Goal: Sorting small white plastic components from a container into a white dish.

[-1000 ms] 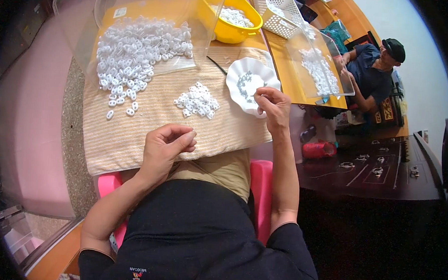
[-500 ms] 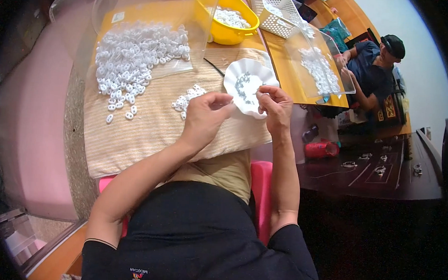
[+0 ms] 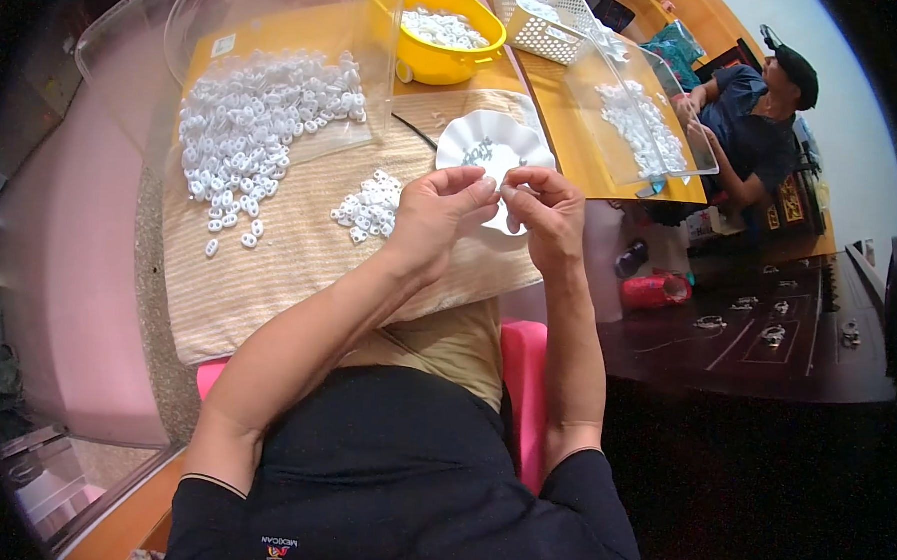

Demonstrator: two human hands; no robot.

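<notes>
left hand (image 3: 441,212) and right hand (image 3: 544,212) pinched tip to tip on a tiny part, too small to make out | white scalloped dish (image 3: 480,141) just beyond fingertips; right hand nearer | small white pile (image 3: 369,204) just left; yellow bowl (image 3: 423,64) well beyond

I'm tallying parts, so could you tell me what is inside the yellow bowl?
The yellow bowl holds small white plastic pieces. Its near wall hides how deep they go.
</notes>
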